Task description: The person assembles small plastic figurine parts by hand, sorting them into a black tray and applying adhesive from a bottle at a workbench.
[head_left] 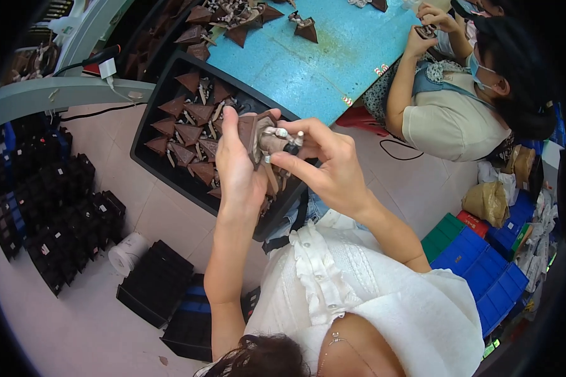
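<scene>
Between both hands I hold a small painted figurine (273, 139), with a brown roof-like part and greyish, white and black details. My left hand (238, 160) is closed round its brown side, thumb up. The fingers and thumb of my right hand (333, 164) pinch its detailed end. Just beneath my hands is a black tray (146, 122) with several brown pyramid-roofed pieces (200, 113) in rows, pale bits between them. My hands hide the tray's right part.
A blue-topped table (283, 63) lies beyond the tray, with more brown pieces (305, 30) on it. At the right a masked co-worker (459, 107) handles a small piece. Black bins (157, 283) and a white roll (129, 253) stand on the left floor, blue crates (478, 270) at right.
</scene>
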Motion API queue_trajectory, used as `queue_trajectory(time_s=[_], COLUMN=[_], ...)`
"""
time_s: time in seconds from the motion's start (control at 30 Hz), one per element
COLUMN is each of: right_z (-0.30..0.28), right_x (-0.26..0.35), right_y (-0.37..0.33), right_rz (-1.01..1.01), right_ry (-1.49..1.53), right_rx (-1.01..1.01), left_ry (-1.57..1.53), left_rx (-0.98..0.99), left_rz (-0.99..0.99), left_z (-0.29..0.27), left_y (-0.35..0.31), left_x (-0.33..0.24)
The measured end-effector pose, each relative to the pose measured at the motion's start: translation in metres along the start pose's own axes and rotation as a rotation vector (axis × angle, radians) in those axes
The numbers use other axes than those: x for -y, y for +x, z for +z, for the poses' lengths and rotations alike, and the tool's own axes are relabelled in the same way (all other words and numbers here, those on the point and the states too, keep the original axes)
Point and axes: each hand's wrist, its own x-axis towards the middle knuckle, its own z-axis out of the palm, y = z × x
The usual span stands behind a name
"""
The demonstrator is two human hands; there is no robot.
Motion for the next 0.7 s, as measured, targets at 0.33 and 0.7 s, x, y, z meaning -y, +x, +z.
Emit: queue_trajectory(time_s=[0.33, 0.7], right_z=[0.016, 0.019], right_x=[-0.015, -0.014], right_y=[-0.013, -0.009], right_rz=[-0.652, -0.78], right_ry=[-0.302, -0.494], right_rx=[-0.259, -0.236], left_ry=[-0.57, -0.953], left_rx=[0.262, 0.538], left_rz=[-0.504, -0.409], left_z=[-0.018, -0.019], left_y=[0.011, 0.014], left_x=[0.009, 0.018])
